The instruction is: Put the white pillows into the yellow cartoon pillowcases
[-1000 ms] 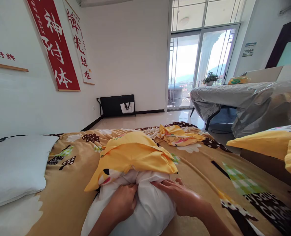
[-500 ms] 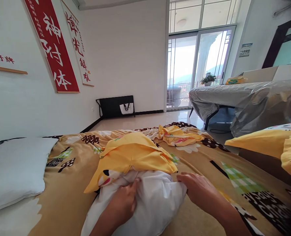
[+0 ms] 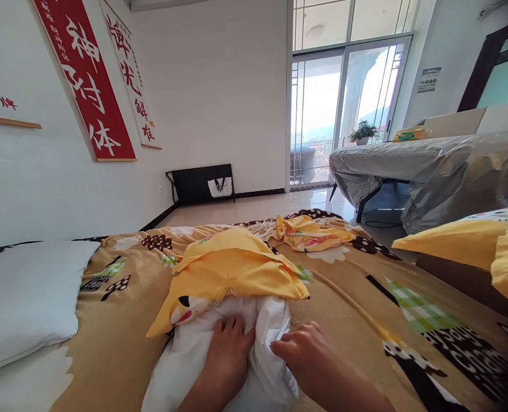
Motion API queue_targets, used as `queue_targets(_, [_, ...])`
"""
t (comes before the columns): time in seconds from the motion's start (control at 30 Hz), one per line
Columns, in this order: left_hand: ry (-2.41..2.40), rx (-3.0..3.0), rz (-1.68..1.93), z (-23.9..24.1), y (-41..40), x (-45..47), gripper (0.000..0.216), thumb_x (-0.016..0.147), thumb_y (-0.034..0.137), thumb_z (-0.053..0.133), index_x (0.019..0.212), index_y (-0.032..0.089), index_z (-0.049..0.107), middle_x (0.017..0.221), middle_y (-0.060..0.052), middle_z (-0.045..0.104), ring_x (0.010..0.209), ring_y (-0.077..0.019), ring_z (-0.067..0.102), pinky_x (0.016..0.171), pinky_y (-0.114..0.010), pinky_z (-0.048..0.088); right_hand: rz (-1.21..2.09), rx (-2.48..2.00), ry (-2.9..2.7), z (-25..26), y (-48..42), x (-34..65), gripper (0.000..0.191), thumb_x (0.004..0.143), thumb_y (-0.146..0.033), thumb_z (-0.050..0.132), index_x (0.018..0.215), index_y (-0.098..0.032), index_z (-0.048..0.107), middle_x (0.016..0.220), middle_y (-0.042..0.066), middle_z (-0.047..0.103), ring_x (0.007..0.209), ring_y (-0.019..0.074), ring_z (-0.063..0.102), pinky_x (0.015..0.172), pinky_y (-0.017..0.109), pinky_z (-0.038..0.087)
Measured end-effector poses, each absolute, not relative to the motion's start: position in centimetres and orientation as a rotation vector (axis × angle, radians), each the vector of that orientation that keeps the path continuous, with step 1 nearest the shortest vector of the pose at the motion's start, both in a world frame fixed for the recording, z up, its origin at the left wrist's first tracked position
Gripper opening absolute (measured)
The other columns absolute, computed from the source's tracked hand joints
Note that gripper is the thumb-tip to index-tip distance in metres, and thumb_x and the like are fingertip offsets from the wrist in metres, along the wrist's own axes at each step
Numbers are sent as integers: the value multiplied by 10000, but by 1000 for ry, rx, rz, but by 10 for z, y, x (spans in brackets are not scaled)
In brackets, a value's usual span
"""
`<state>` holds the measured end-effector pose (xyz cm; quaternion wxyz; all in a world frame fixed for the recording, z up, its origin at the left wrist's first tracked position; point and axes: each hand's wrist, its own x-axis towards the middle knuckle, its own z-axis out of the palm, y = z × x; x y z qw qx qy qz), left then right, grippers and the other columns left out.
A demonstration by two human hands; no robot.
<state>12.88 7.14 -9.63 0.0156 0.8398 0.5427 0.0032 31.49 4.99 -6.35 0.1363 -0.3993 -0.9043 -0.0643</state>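
Your left hand (image 3: 230, 353) presses down on the white pillow (image 3: 180, 361), grip unclear; your right hand (image 3: 303, 353), fingers curled, pinches its fold.

At six o'clock are seen a plump white fabric pillow (image 3: 176, 360) and a rumpled yellow cloth pillowcase (image 3: 236, 266); the tan plush blanket (image 3: 357, 326) is patterned brown, white and checked green.

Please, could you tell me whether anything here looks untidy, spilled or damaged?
Nothing looks spilled or damaged. Untidy, yes: a yellow cloth lies crumpled near the far edge of the blanket, and the yellow pillowcase is rumpled, with the white pillow sticking out bare on its near side.
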Motion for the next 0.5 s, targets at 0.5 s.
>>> queue_targets(0.5, [1412, 2420, 83, -55, 66, 81, 481, 807, 207, 499, 1280, 281, 541, 1339, -66, 523, 1217, -233, 470, 1050, -358, 337, 86, -830, -2257, -103, 64, 266, 220, 875, -127, 496, 957, -236, 668, 716, -8, 703, 666, 136, 643, 660, 233, 377])
